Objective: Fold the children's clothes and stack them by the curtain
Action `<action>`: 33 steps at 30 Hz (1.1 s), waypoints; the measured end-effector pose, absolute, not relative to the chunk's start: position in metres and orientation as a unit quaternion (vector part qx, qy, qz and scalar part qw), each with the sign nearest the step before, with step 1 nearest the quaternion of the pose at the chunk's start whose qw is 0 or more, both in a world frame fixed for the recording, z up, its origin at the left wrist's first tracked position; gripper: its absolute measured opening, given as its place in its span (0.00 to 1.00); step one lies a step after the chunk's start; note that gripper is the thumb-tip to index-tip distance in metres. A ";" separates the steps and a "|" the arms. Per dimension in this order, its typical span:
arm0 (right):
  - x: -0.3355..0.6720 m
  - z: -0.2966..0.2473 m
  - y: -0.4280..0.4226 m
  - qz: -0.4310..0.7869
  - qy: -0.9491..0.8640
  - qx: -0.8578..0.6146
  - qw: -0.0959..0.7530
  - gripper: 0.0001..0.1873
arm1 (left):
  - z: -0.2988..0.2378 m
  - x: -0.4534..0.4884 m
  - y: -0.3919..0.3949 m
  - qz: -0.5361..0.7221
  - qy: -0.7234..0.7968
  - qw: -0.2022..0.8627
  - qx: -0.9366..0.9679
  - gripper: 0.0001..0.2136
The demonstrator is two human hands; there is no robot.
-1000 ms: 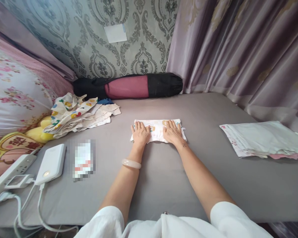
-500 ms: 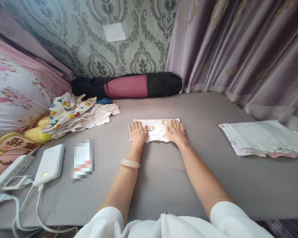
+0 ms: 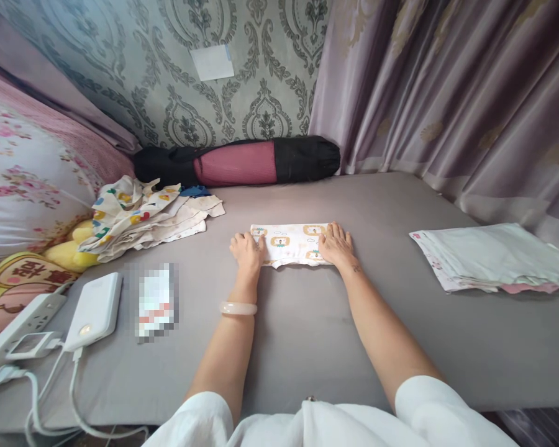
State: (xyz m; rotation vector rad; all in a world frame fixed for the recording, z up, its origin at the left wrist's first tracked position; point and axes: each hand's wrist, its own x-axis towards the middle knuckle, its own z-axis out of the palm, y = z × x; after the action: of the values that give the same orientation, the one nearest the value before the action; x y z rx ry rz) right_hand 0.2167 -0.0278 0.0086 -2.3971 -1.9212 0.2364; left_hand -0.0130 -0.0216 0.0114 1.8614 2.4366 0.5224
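Note:
A folded white cloth [image 3: 293,245] with tan and green cartoon prints lies flat on the grey sheet in front of me. My left hand [image 3: 246,251] rests at its left edge, fingers bent and apart from the thumb, which touches the cloth. At the right edge, my right hand [image 3: 338,244] lies flat with fingers stretched forward and its thumb on the fabric. Neither hand lifts the cloth. A pale bangle [image 3: 238,308] circles my left wrist.
Loose printed clothes [image 3: 153,214] are heaped at left, a neat stack of folded fabric [image 3: 494,254] at right. Near left are a white power bank [image 3: 94,310], a power strip [image 3: 28,323], cables and a blurred-out item [image 3: 156,304]. A black-and-pink rolled bag [image 3: 237,162] lies along the wall.
Both hands have slid outward across the cloth to its side edges, uncovering more of the print. My left fingers are more bent than before. The cloth stays in place.

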 end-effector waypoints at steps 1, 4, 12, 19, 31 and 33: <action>0.216 0.009 -0.028 0.079 -0.622 -0.778 0.031 0.34 | 0.012 -0.015 -0.022 0.170 0.786 0.022 0.594 0.20; 0.215 0.011 -0.028 0.089 -0.617 -0.782 0.029 0.34 | 0.015 -0.020 -0.024 0.177 0.785 0.046 0.592 0.18; 0.210 0.019 -0.026 0.072 -0.622 -0.779 0.021 0.34 | 0.019 -0.033 -0.024 0.182 0.789 0.116 0.576 0.16; 0.200 0.014 -0.022 0.056 -0.637 -0.767 0.053 0.34 | 0.015 -0.041 -0.024 0.218 0.785 0.159 0.558 0.16; 0.189 0.016 -0.022 0.049 -0.648 -0.759 0.043 0.33 | 0.008 -0.044 -0.019 0.238 0.753 0.183 0.585 0.13; 0.178 0.019 -0.023 0.058 -0.666 -0.742 0.054 0.33 | 0.008 -0.044 -0.019 0.237 0.749 0.181 0.591 0.13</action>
State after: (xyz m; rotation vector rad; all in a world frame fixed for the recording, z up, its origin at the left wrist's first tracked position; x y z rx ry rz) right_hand 0.1776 -0.0225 0.0191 -2.2536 -2.0242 0.1751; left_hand -0.0440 -0.0191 0.0083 1.6704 2.1165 0.6699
